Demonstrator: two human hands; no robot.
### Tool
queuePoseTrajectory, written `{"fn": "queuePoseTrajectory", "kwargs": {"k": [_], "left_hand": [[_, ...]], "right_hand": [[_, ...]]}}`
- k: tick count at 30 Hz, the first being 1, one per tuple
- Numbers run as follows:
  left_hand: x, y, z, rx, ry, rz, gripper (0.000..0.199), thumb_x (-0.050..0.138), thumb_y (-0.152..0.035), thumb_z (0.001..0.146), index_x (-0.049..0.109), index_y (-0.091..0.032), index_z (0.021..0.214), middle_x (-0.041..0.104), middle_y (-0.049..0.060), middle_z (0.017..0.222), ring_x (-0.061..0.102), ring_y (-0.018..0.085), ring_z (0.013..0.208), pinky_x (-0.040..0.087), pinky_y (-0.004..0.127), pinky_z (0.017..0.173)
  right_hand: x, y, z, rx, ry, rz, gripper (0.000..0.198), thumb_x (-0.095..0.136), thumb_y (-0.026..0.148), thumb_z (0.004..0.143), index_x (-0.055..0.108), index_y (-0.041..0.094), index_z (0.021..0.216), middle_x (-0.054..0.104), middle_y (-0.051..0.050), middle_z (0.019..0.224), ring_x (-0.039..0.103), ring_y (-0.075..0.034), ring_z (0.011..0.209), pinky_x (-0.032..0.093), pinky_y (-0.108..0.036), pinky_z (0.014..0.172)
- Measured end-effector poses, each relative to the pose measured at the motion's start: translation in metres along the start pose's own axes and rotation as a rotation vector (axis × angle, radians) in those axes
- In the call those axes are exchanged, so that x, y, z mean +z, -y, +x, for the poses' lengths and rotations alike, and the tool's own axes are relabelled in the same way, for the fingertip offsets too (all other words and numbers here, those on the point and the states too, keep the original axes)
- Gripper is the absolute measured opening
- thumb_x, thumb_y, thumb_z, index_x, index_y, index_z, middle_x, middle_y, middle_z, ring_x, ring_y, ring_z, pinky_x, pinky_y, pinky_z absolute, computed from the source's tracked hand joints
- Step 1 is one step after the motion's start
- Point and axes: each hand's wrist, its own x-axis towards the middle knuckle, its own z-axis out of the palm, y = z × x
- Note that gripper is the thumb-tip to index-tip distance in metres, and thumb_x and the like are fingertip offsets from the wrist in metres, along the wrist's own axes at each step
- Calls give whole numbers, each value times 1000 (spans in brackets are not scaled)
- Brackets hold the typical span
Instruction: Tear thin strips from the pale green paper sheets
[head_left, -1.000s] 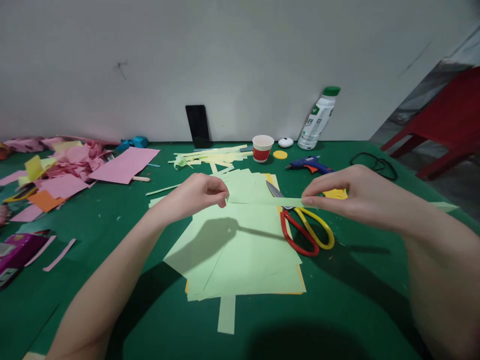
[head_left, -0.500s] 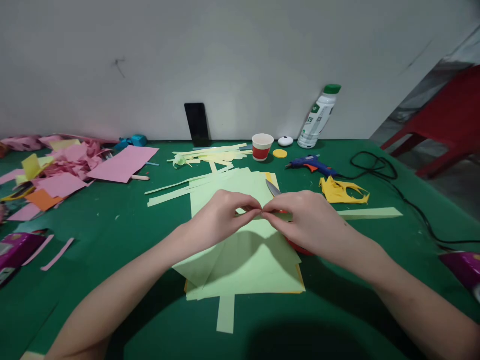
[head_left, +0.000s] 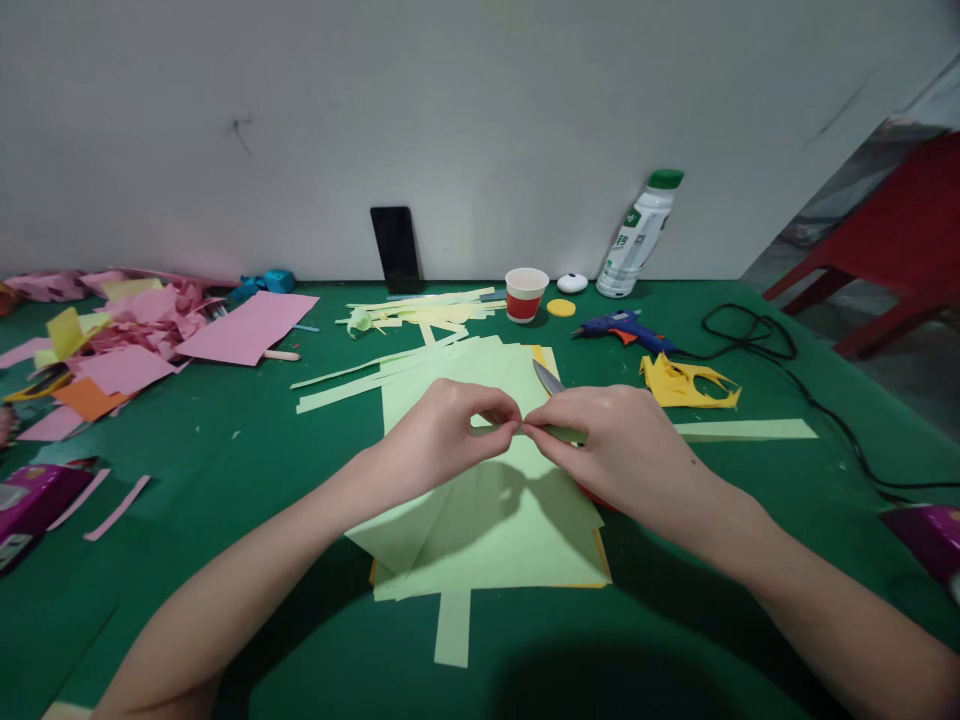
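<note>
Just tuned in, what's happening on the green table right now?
A person is working a narrow light green paper strip with both hands. The left hand and right hand meet fingertip to fingertip, pinching the strip above a stack of light green sheets. The strip's far end runs out to the right past the right hand. A scissors blade pokes out behind the right hand. A glue gun, a red paper cup and a bottle stand farther back.
</note>
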Motion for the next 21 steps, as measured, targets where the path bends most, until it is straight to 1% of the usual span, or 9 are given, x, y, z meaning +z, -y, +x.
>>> {"fn": "queuePoseTrajectory", "kwargs": {"k": [3,5,9,13,15,18,21], "left_hand": [[-3,0,1,-41,19,-14,16,48,-13,76,64,-16,73,67,-1,71,60,12,65,45,20,57],[-6,2,3,-74,9,-11,16,49,-15,76,64,-16,72,67,0,70,60,12,65,45,21,57],[-15,8,7,-149,-32,38,18,49,-23,77,64,-16,72,68,1,73,61,13,66,46,22,59],[-22,13,9,-172,-51,84,18,49,-25,77,64,-15,73,68,2,73,61,13,63,45,22,57],[-26,17,9,-187,-59,101,19,49,-25,77,64,-15,71,67,2,71,60,12,59,45,21,56],[-33,27,11,-223,-63,138,18,50,-23,75,63,-15,68,67,2,67,59,12,56,44,22,54],[-40,37,14,-248,-146,231,16,52,-23,74,63,-14,67,66,4,67,59,14,60,45,24,58]], "right_hand": [[-1,0,0,-1,3,-26,24,48,18,79,70,18,69,68,-3,63,59,-15,59,34,-24,52],[-4,-3,1,22,-16,-43,24,49,19,79,70,19,67,68,-3,65,59,-15,60,35,-25,52],[-16,-13,4,121,-27,9,21,51,21,77,71,19,69,70,-1,68,59,-16,61,39,-26,55],[-30,-25,5,206,-27,70,19,54,24,74,72,18,73,71,-1,74,61,-17,66,41,-27,56],[-35,-31,4,242,-52,59,18,56,27,73,72,19,71,71,-1,74,61,-17,64,41,-27,54],[-41,-41,1,260,-70,6,19,56,31,72,72,21,67,71,-1,68,59,-17,57,39,-27,48],[-47,-48,-1,272,-91,-50,16,57,29,71,71,21,66,71,-2,69,59,-18,57,38,-28,47]]}}
